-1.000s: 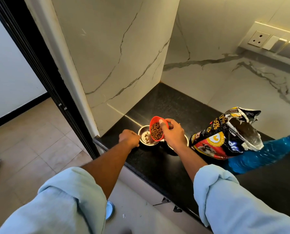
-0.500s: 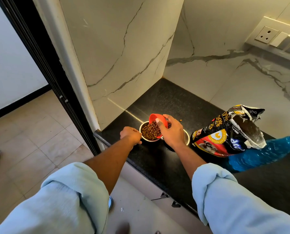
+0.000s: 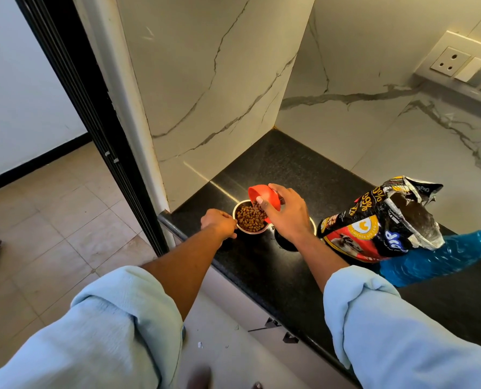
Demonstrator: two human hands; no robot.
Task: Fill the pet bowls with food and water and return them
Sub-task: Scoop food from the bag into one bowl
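A steel pet bowl (image 3: pixel 240 228) holding brown kibble (image 3: pixel 250 218) stands on the black counter (image 3: pixel 264 265) near its left end. My left hand (image 3: pixel 219 223) grips the bowl's left rim. My right hand (image 3: pixel 285 213) holds a red scoop (image 3: pixel 264 198) tipped steeply over the bowl, its mouth down toward the kibble. A second steel bowl (image 3: pixel 312 224) sits just to the right, mostly hidden under my right hand and wrist. The open pet food bag (image 3: pixel 374 223) stands to the right of the bowls.
A blue plastic wrap or bottle (image 3: pixel 441 262) lies behind the bag at the right. Marble walls close the counter's left and back sides. A wall socket panel (image 3: pixel 449 63) is at the upper right. Tiled floor (image 3: pixel 51 220) and a doorway lie to the left.
The scoop has gone from level and full of kibble to tipped over the left bowl; the kibble now lies in that bowl. My left hand stays on the rim.
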